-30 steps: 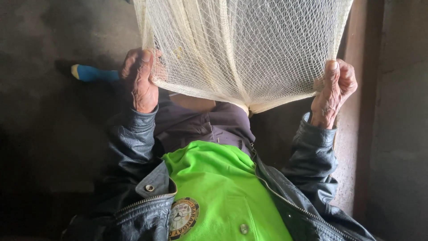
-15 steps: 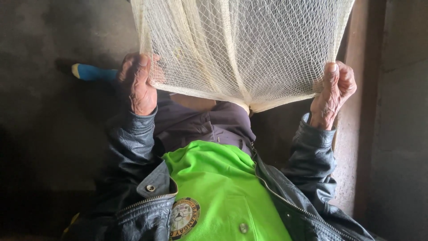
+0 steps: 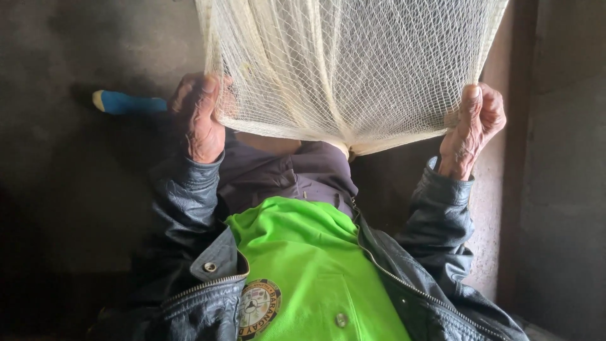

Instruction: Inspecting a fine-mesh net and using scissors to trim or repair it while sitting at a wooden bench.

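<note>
- Round embroidered badge (image 3: 259,309): sewn on chest of bright green shirt (image 3: 315,271), low in the frame, just left of centre. Circular outline, dark outer ring with small lettering, paler centre bearing a multicoloured emblem. Left edge partly covered by the open front of the dark leather jacket (image 3: 189,297), beside the zip.
- No packages in view.
- No signs or screens in view.
- No other labels discernible: surroundings dark and plain.
</note>
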